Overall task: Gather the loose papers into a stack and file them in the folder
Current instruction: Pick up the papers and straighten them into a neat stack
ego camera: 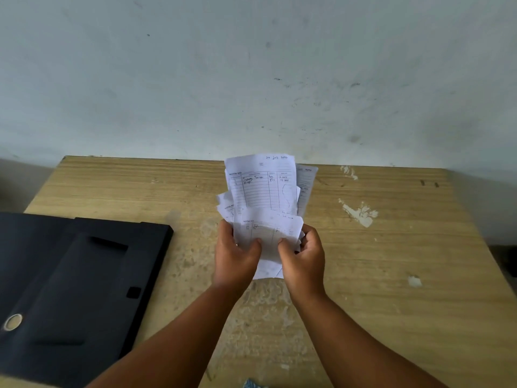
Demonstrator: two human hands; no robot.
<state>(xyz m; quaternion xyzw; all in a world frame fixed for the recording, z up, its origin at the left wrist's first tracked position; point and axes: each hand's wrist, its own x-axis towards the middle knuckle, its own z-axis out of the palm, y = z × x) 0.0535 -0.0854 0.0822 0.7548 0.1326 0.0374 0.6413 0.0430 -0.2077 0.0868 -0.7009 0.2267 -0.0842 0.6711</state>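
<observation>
papers [261, 191]: uneven white bundle of ruled notes, held upright above the table [391, 261] centre
left hand [235, 256]: fingers clamped on the bundle's lower left
right hand [303, 257]: fingers clamped on its lower right
folder [70, 289]: black; flat at 9 o'clock, well apart

There is one view only, from a wide-angle camera worn on the head, looking forward and down over a wooden table [391, 275] toward a pale wall [251, 65] at its far edge. It sits close: both forearms reach in from the near edge, and the left hand [235, 256] and right hand [303, 261] meet at mid-frame. The wide lens seems to bow the table's edges, so the angles near the frame's borders are hard to judge.
</observation>
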